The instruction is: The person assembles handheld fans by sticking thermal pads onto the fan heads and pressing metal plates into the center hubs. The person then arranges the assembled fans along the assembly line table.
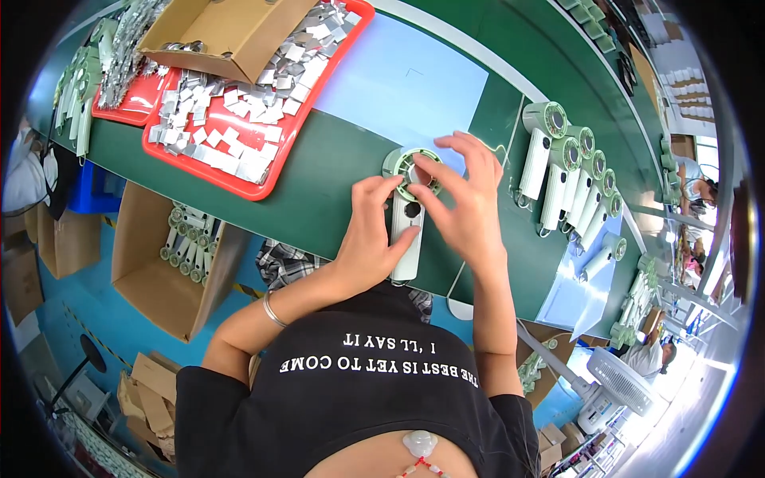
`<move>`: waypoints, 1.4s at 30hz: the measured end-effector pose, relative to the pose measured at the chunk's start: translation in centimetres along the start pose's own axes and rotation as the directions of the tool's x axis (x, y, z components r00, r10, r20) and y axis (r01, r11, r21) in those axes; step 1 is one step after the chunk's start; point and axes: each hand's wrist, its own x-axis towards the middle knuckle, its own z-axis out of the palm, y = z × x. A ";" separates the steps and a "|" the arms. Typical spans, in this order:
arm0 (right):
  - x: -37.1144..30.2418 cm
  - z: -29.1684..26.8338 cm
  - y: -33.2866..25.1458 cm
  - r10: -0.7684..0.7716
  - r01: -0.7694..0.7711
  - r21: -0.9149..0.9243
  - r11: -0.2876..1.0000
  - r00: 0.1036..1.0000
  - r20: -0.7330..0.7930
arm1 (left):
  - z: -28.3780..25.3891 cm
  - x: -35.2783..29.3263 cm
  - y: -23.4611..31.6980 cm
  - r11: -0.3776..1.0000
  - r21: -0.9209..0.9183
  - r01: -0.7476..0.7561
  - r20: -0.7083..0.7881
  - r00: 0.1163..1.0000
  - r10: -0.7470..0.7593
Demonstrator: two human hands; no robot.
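Observation:
A pale green handheld fan lies on the green table in front of me, its round head pointing away and its handle toward me. My left hand is closed on it, with fingertips at the rim of the head and the thumb against the handle. Over the open round head is my right hand, thumb and index finger pinched at the centre and the other fingers raised. What sits between those two fingertips is mostly hidden; a shiny round part shows there.
Several similar fans lie in a row at right. A red tray of small silver squares stands at left, with a cardboard box on top. A blue sheet lies beyond my hands. Below the table's left edge, a carton holds more fans.

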 end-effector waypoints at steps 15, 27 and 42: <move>-1.3 3.4 2.5 0.121 -0.096 0.505 0.858 0.993 -0.017 | 0.6 -0.4 -1.8 0.972 -0.227 0.053 -0.002 0.998 -0.055; -7.3 -0.7 11.8 0.588 -0.818 -0.228 0.529 0.546 -0.597 | -0.1 -0.3 -1.8 0.917 -0.336 0.216 0.034 0.975 -0.218; -0.2 -0.1 15.1 0.763 -0.770 -0.418 0.482 0.603 -0.232 | 1.4 0.8 3.2 0.914 -0.018 0.406 -0.055 0.912 -0.407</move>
